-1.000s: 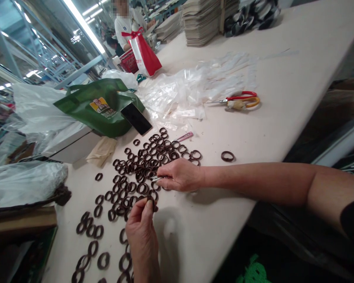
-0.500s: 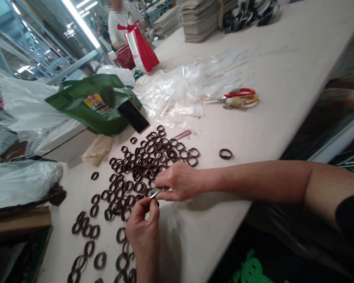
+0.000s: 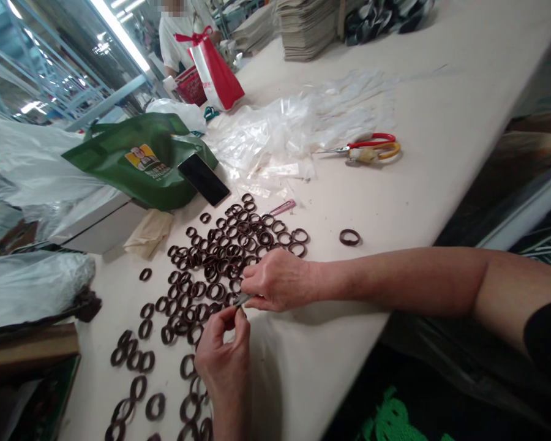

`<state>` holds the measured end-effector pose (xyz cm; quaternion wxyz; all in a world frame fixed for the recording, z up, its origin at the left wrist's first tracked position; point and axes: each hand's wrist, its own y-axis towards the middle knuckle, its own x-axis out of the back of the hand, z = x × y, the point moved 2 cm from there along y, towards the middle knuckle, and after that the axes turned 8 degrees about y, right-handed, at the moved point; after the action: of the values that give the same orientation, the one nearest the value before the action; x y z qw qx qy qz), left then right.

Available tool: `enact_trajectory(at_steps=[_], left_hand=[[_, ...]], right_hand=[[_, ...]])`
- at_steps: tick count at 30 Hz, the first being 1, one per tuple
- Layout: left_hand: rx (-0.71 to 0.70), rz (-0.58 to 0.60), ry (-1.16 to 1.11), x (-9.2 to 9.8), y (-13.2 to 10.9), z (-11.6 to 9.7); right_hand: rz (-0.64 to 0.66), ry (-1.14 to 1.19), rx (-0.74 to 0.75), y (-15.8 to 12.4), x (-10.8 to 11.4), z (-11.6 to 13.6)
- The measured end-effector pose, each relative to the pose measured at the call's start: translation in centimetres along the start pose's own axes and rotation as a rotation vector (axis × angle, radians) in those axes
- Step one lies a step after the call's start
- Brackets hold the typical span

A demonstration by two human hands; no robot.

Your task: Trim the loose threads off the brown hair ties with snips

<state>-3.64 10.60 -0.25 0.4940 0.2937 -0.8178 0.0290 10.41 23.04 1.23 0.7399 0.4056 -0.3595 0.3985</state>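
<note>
My left hand (image 3: 224,349) is closed in a pinch, thumb against forefinger, on a brown ring that is mostly hidden by the fingers. From the right, my right hand (image 3: 278,280) grips small silver snips (image 3: 243,299), whose tips meet the left fingertips. Their handles are hidden inside the right hand. Around and beyond both hands spreads a loose heap of small brown rings (image 3: 215,290), some overlapping and others lying singly toward the near left. One separate brown ring (image 3: 349,237) rests beyond my right forearm.
Red-and-yellow-handled scissors (image 3: 371,149) lie on the pale table (image 3: 422,165) near clear plastic bags (image 3: 275,135). A phone (image 3: 204,179) leans against a green bag (image 3: 142,162). Behind are a red-and-white bag (image 3: 215,73), stacked grey sheets (image 3: 307,27) and a person (image 3: 174,43).
The view has shifted slightly, so the background sits a little further left and up. Both hands keep nearly the same pose; the snips have turned slightly at the left fingertips.
</note>
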Motion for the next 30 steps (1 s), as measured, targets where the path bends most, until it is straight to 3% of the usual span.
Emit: enact_trajectory(at_steps=[6,14,18,23,27,30], left_hand=[[-0.145,-0.053,0.05,0.1,0.2,-0.6],[-0.195,-0.069,0.04,0.0,0.2,-0.7],[0.094,0.01,-0.099,-0.2,0.1,0.6],[0.455,0.083,-0.598,-0.8,0.3,1.5],[0.6,0.131,-0.984,-0.9,0.8,0.7],[0.609,0.205,-1.036,-1.0,0.8,0.6]], right_hand=[[0.03,0.004,-0.005,0.0,0.2,0.0],[0.103,0.068,-0.069,0.2,0.5,-0.2],[0.064,0.123,-0.142,0.4,0.6,-0.4],[-0.014,0.24,-0.293,0.6,0.9,-1.2],[-0.09,0.368,-0.298,0.6,0.8,-1.6],[-0.092,0.645,-0.269,0.5,0.3,-1.4]])
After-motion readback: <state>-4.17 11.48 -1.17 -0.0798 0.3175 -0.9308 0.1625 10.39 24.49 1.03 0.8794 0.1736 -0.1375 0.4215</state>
